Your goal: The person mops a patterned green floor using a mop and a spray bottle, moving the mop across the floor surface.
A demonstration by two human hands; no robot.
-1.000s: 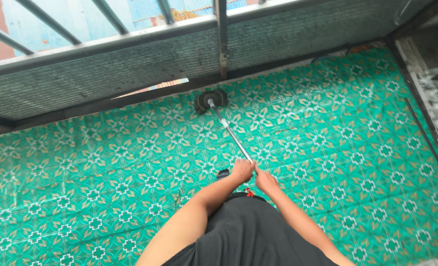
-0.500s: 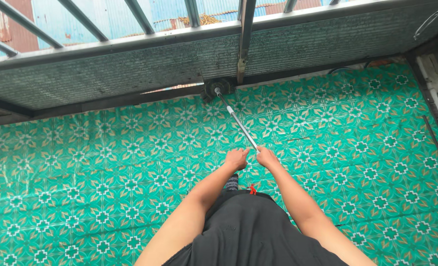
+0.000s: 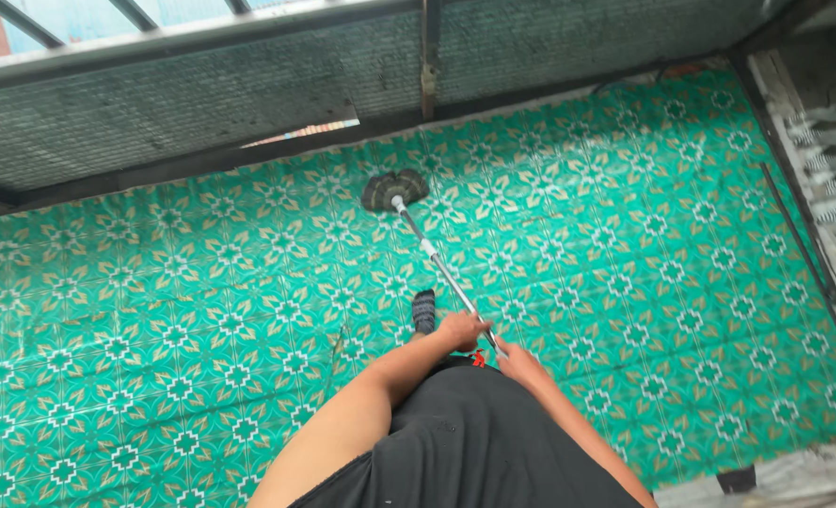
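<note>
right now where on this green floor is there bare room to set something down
Bare floor covering lies left of the mop handle, reaching the mesh railing. More runs right of the handle to the wall edge. It is crowded around the mop head, foot, left hand and right hand.

The one camera sits on the person's head and looks almost straight down. It sees the green patterned floor point(image 3: 625, 282) all around, with the person's own arms and dark shirt point(image 3: 474, 442) very near. Far off, at the top, is a grey railing point(image 3: 201, 85).
</note>
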